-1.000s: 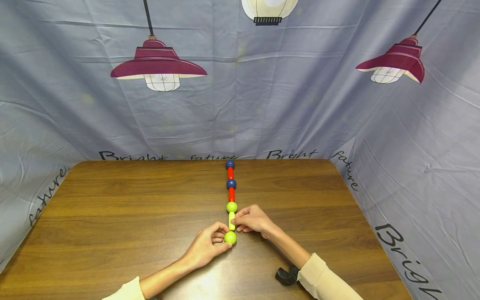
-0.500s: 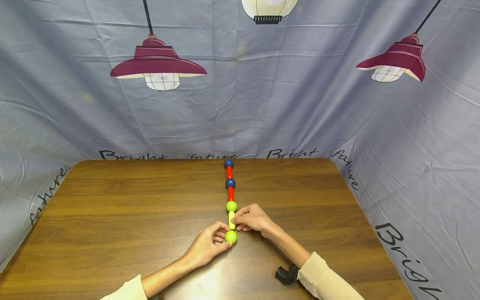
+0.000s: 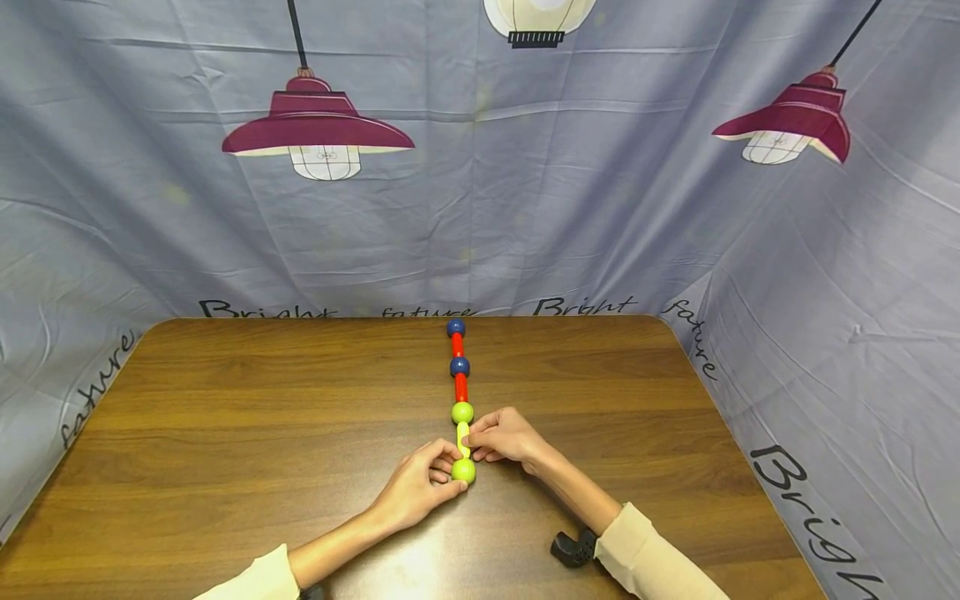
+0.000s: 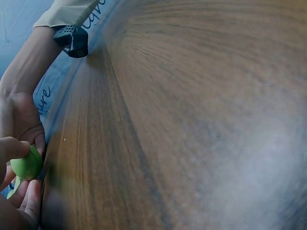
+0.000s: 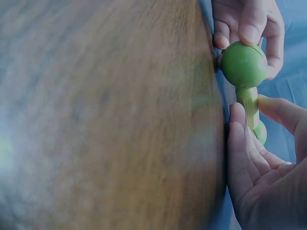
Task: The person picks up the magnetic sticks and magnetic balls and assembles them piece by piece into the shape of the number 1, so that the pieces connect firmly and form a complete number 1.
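A straight row of balls and rods runs from the table's back edge toward me. My left hand (image 3: 417, 490) pinches the nearest green ball (image 3: 463, 472) between thumb and fingers; the left wrist view shows this green ball (image 4: 27, 165) too. From the right, my right hand (image 3: 508, 438) pinches the yellow-green rod (image 3: 463, 440), which in the right wrist view meets the green ball (image 5: 244, 64). Beyond it come a second green ball (image 3: 462, 412), a red rod (image 3: 461, 387), a blue ball (image 3: 460, 367), another red rod (image 3: 457, 344) and a farther blue ball (image 3: 456, 328).
The row lies on a wood-grain table (image 3: 300, 417). A grey-blue curtain (image 3: 465, 225) printed with lamps and lettering hangs behind and along the sides. A black wrist-worn device (image 3: 573, 550) sits under the right forearm.
The left hand and the nearest green ball have shifted slightly forward and right, closing toward the rod. The far blue and red end has swung slightly left. My right hand has barely moved.
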A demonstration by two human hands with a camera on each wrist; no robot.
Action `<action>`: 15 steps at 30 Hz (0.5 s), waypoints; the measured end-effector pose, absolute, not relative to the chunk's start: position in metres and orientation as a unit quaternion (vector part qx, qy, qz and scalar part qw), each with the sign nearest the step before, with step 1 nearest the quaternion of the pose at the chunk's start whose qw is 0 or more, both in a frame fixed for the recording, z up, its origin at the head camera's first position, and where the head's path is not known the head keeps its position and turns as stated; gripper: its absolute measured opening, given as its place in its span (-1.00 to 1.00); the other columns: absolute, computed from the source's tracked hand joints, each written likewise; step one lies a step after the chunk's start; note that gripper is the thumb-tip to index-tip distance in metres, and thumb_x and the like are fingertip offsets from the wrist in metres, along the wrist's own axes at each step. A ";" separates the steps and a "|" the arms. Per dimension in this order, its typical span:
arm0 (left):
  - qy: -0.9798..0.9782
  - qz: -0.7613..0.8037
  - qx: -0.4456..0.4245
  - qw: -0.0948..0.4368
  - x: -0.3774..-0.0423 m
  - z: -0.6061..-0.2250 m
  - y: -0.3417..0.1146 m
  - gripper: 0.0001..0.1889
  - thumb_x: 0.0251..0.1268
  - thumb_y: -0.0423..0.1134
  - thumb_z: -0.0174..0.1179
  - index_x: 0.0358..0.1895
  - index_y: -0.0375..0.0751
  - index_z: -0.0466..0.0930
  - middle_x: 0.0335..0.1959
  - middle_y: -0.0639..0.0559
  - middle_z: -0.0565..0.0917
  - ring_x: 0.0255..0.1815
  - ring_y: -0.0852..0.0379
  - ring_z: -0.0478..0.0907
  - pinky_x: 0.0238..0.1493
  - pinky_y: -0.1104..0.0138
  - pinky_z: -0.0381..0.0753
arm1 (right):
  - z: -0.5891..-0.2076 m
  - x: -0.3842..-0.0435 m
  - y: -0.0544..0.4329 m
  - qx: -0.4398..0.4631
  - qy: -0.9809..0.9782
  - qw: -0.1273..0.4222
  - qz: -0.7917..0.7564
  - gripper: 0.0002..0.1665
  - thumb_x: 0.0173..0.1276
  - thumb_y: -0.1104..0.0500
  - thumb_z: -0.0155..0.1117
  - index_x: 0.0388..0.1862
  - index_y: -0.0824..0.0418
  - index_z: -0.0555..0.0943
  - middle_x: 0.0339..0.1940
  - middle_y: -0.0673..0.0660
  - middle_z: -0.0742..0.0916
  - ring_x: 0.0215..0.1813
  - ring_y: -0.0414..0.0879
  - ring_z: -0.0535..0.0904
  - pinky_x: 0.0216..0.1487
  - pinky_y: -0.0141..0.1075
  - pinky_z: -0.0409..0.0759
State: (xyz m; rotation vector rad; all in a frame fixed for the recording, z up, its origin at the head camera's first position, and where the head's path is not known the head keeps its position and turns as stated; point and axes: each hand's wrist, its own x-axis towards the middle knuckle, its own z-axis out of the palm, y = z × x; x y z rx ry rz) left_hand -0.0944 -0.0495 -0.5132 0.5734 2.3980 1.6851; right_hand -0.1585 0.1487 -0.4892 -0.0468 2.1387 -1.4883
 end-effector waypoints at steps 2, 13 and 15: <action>0.800 0.563 0.191 0.077 -0.094 -0.513 -0.049 -0.67 0.16 -0.32 0.45 -0.06 -0.25 0.54 -0.18 -0.02 0.59 -0.14 0.01 0.59 -0.08 0.31 0.68 | -0.489 -0.159 0.149 -0.016 0.790 0.266 -0.552 -0.82 0.23 0.24 0.44 -0.25 0.35 0.73 -0.49 0.07 0.75 -0.48 -0.20 0.66 -0.46 -0.43 0.63; 0.790 0.577 0.196 0.072 -0.093 -0.513 -0.050 -0.67 0.14 -0.35 0.46 -0.09 -0.24 0.54 -0.20 -0.01 0.58 -0.17 0.04 0.59 -0.09 0.31 0.68 | -0.487 -0.158 0.145 -0.017 0.786 0.271 -0.555 -0.81 0.25 0.25 0.43 -0.23 0.36 0.72 -0.48 0.08 0.75 -0.48 -0.21 0.66 -0.46 -0.43 0.64; 0.789 0.578 0.197 0.070 -0.093 -0.513 -0.051 -0.68 0.15 -0.35 0.46 -0.09 -0.25 0.54 -0.20 -0.01 0.58 -0.17 0.06 0.59 -0.09 0.31 0.68 | -0.487 -0.158 0.144 -0.018 0.786 0.270 -0.556 -0.81 0.25 0.25 0.44 -0.23 0.37 0.72 -0.47 0.09 0.76 -0.47 -0.20 0.66 -0.46 -0.43 0.64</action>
